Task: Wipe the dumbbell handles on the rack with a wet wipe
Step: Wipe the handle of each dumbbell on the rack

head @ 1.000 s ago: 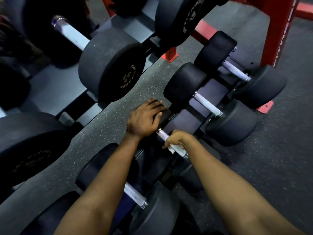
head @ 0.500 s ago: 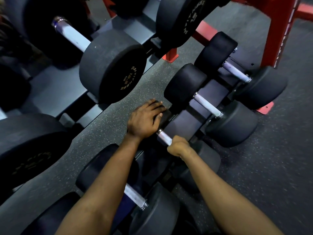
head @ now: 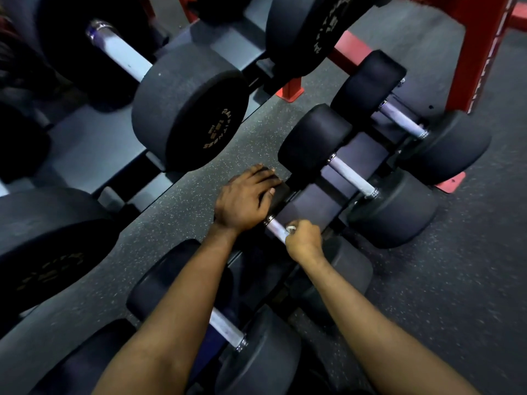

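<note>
Fingers [head: 301,224] of your right hand [head: 304,241] curl round wet wipe [head: 291,228] on dumbbell handle [head: 274,227]; left hand [head: 245,201] lies flat on dumbbell head [head: 281,195].
Low rack [head: 310,203] holds this dumbbell; speckled rubber floor [head: 470,266], red frame [head: 482,52] beyond.

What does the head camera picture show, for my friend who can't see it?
A person's right hand grips a white wipe around a dumbbell handle, while the left hand rests on that dumbbell's black end. More dumbbells sit beside it.
</note>
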A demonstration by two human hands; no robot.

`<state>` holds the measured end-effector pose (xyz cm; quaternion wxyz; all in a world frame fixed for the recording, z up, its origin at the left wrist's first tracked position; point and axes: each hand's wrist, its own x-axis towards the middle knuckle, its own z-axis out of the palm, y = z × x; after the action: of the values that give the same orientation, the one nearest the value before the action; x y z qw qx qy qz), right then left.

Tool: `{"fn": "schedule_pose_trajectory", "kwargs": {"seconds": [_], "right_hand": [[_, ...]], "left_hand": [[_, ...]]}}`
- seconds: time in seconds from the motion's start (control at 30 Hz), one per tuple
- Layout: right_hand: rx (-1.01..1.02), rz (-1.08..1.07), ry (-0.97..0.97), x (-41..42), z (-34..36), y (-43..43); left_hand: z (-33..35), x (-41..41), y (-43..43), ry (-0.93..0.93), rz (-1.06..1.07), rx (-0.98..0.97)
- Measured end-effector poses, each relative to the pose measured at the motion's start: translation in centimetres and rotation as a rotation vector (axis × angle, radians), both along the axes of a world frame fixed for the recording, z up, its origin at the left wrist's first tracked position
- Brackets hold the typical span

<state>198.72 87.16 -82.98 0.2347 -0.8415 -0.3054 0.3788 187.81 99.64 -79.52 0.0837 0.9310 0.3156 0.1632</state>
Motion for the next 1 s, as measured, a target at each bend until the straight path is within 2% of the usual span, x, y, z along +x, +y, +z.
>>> {"fn": "schedule_pose_trajectory", "kwargs": {"seconds": [0.2, 0.27, 0.37, 0.43, 0.53, 0.6, 0.7, 0.77, 0.9, 1.0], "right_hand": [[0.083, -0.134, 0.004, -3.0, 1.6, 2.3], [0.153, -0.097, -0.028, -3.2, 1.4, 1.2], [0.243, 0.149, -0.155, -2.0, 0.6, -1.3], [0.229, 0.374, -0.283, -0.4, 0.3, -2.6], [0.245, 0.627, -0.371, 1.8, -0.4, -3.6], [0.338, 0.811, -0.436, 2.2, -0.5, -3.7], [0.537, 1.056, -0.651, 0.9, -0.4, -2.7], [0.463, 1.164, -0.724, -0.3, 0.7, -1.6], [0.067, 1.265, -0.885, -0.3, 3.0, -0.5], [-0.099, 1.360, -0.984, 0.6, 3.2, -1.9]], "left_hand": [[0.1, 0.2, 0.0, 0.029, -0.003, -0.003], [0.0, 0.1, 0.0, 0.032, 0.003, -0.007], [0.1, 0.1, 0.0, 0.040, 0.017, -0.007], [0.2, 0.1, 0.0, 0.040, 0.016, -0.011], [0.1, 0.1, -0.1, 0.030, 0.009, -0.009], [0.2, 0.2, -0.1, 0.020, 0.006, -0.011], [0.3, 0.2, -0.2, 0.017, 0.000, 0.002], [0.4, 0.2, -0.2, 0.024, -0.001, 0.005], [0.3, 0.1, -0.2, 0.020, 0.010, 0.011], [0.2, 0.1, -0.1, 0.023, 0.008, 0.012]]}}
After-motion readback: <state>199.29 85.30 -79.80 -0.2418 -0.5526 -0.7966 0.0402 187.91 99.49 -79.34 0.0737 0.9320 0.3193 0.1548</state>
